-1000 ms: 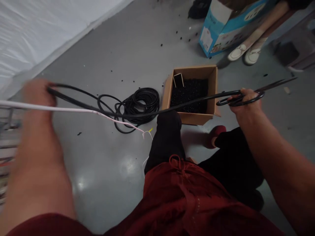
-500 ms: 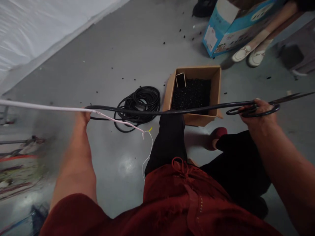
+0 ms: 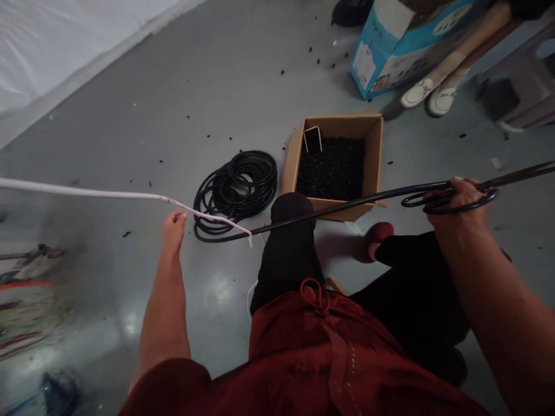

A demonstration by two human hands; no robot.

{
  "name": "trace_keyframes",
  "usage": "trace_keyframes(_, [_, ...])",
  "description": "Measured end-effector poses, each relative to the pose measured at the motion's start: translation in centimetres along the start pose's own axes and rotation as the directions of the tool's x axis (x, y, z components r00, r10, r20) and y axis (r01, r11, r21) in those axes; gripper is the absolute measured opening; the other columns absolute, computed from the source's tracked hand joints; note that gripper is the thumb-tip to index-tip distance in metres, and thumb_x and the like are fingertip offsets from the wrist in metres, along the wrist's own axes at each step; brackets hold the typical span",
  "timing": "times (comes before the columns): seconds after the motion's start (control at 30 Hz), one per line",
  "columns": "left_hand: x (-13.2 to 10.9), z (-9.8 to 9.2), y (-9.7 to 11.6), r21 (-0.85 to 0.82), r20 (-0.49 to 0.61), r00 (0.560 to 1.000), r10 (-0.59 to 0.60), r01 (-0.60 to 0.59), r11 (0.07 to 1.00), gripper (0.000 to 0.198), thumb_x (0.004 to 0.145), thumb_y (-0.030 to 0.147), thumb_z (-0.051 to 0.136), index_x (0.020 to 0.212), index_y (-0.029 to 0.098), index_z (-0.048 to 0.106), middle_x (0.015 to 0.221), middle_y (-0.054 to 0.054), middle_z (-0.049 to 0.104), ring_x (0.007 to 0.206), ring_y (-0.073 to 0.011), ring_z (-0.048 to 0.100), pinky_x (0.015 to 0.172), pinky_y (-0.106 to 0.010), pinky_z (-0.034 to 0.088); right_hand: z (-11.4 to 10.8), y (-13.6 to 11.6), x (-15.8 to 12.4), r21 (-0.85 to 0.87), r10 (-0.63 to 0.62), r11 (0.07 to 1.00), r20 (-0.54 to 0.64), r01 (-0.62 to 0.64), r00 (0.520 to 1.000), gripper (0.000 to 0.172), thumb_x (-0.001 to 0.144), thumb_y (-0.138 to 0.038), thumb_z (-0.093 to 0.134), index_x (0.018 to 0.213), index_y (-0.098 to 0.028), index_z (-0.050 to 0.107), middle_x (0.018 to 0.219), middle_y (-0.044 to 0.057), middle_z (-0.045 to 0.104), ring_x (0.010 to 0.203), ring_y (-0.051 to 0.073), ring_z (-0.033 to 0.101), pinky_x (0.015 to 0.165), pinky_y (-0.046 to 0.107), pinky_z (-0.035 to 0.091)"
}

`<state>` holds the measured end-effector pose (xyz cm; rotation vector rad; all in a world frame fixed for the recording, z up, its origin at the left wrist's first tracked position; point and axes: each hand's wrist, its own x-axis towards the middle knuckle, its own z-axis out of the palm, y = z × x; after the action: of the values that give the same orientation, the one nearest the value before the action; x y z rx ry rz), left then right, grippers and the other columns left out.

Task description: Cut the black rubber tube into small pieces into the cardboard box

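A long black tube [image 3: 347, 205] runs from the coil [image 3: 243, 185] on the floor, over my knee, to my right hand [image 3: 462, 202]. My right hand is closed around the tube and scissors with black loop handles [image 3: 483, 202], whose blades point right. My left hand [image 3: 174, 226] is off the tube, its fingers curled together just below a pale pink cord [image 3: 108, 193]; whether it holds anything is too small to tell. The pink cord crosses from the left edge and ends in a thin bent tip above the floor near the coil.
An open cardboard box [image 3: 378, 150] with many small black pieces stands beyond my legs. At the upper right are a blue carton [image 3: 390, 63], another person's white shoes [image 3: 441, 101] and a grey stool [image 3: 515, 92]. White sheeting [image 3: 65, 46] covers the upper left.
My left hand has let go of the black tube and moved right and down. The tube's left part has dropped toward the coil. My right hand keeps its hold.
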<state>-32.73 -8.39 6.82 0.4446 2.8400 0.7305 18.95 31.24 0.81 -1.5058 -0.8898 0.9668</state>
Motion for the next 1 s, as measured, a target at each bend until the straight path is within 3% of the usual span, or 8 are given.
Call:
trace_keyframes(0.17, [-6.6, -6.6, 1.8, -0.209, -0.438, 0.899, -0.011, -0.09, 0.974, 0.034, 0.089, 0.038, 0.035, 0.115, 0.026, 0.054, 0.103, -0.002, 0.063, 0.095, -0.022, 0.063, 0.083, -0.044, 0.052, 0.7, -2.1, -1.8, 0.155, 0.232, 0.964, -0.083, -0.217, 0.969, 0.029, 0.084, 0.003, 0.037, 0.077, -0.025, 0.033, 0.061, -0.01, 0.047, 0.039, 0.006, 0.045, 0.049, 0.027, 0.041])
trace_keyframes(0.23, [-10.5, -8.8, 3.5, -0.208, -0.668, 0.73, 0.143, -0.369, 0.906, 0.023, 0.086, 0.032, 0.047, 0.101, 0.032, 0.063, 0.09, 0.0, 0.064, 0.08, -0.0225, 0.064, 0.074, -0.045, 0.053, 1.0, -2.4, -2.2, 0.171, 0.261, 0.954, -0.068, -0.246, 0.963, 0.029, 0.084, 0.003, 0.035, 0.078, -0.025, 0.033, 0.061, -0.01, 0.045, 0.038, 0.007, 0.043, 0.046, 0.026, 0.038])
trace_keyframes(0.27, [-12.7, -9.3, 4.6, -0.149, -0.767, 0.596, 0.238, -0.526, 0.838, 0.023, 0.084, 0.027, 0.049, 0.098, 0.035, 0.066, 0.088, 0.001, 0.065, 0.075, -0.0227, 0.064, 0.07, -0.046, 0.052, 1.1, -2.4, -2.4, 0.178, 0.273, 0.949, -0.061, -0.259, 0.96, 0.029, 0.084, 0.003, 0.034, 0.079, -0.025, 0.033, 0.062, -0.01, 0.045, 0.038, 0.007, 0.042, 0.045, 0.025, 0.037])
trace_keyframes(0.37, [-19.5, -8.0, 8.6, 0.043, -0.763, 0.372, 0.529, -0.787, 0.615, 0.036, 0.088, 0.019, 0.042, 0.105, 0.039, 0.067, 0.09, -0.002, 0.066, 0.083, -0.0251, 0.063, 0.078, -0.049, 0.05, 1.3, -2.3, -2.9, 0.217, 0.255, 0.945, -0.025, -0.243, 0.967, 0.03, 0.082, 0.005, 0.034, 0.084, -0.026, 0.033, 0.066, -0.01, 0.047, 0.039, 0.007, 0.041, 0.043, 0.025, 0.035])
trace_keyframes(0.43, [-23.1, -5.0, 11.7, -0.038, -0.498, 0.446, 0.744, -0.868, 0.495, 0.036, 0.086, 0.016, 0.047, 0.112, 0.035, 0.064, 0.087, -0.003, 0.067, 0.083, -0.0228, 0.062, 0.077, -0.044, 0.052, 1.2, -2.3, -3.6, 0.248, 0.201, 0.949, 0.007, -0.196, 0.98, 0.032, 0.08, 0.005, 0.034, 0.089, -0.026, 0.032, 0.067, -0.01, 0.047, 0.04, 0.007, 0.041, 0.042, 0.024, 0.035])
trace_keyframes(0.5, [-25.3, -0.9, 14.7, -0.159, -0.175, 0.398, 0.901, -0.914, 0.373, 0.037, 0.086, 0.015, 0.053, 0.12, 0.027, 0.058, 0.09, -0.004, 0.067, 0.084, -0.0189, 0.063, 0.075, -0.035, 0.054, 1.0, -2.4, -4.9, 0.246, 0.134, 0.96, 0.013, -0.133, 0.991, 0.034, 0.078, 0.005, 0.035, 0.093, -0.025, 0.032, 0.066, -0.01, 0.046, 0.042, 0.007, 0.043, 0.043, 0.023, 0.036])
trace_keyframes(0.73, [-26.5, 13.0, 23.1, -0.099, 0.303, 0.364, 0.88, -0.907, 0.409, 0.055, 0.091, 0.035, 0.053, 0.136, 0.006, 0.043, 0.138, -0.018, 0.05, 0.127, -0.0296, 0.046, 0.106, -0.042, 0.039, -0.8, -2.3, -12.3, 0.096, -0.125, 0.99, 0.239, 0.105, 0.963, 0.035, 0.077, -0.024, 0.057, 0.106, -0.025, 0.038, 0.076, -0.007, 0.048, 0.053, 0.007, 0.05, 0.05, 0.022, 0.044])
trace_keyframes(1.0, [-27.0, 16.8, 25.6, -0.146, 0.463, 0.323, 0.826, -0.891, 0.43, 0.045, 0.097, 0.024, 0.038, 0.14, 0.014, 0.042, 0.124, -0.015, 0.06, 0.109, -0.0241, 0.057, 0.09, -0.035, 0.045, -1.0, -0.7, -16.1, -0.178, -0.078, 0.97, 0.412, 0.164, 0.908, 0.047, 0.084, -0.044, 0.049, 0.124, -0.027, 0.033, 0.101, 0.006, 0.05, 0.087, 0.019, 0.058, 0.078, 0.035, 0.052])
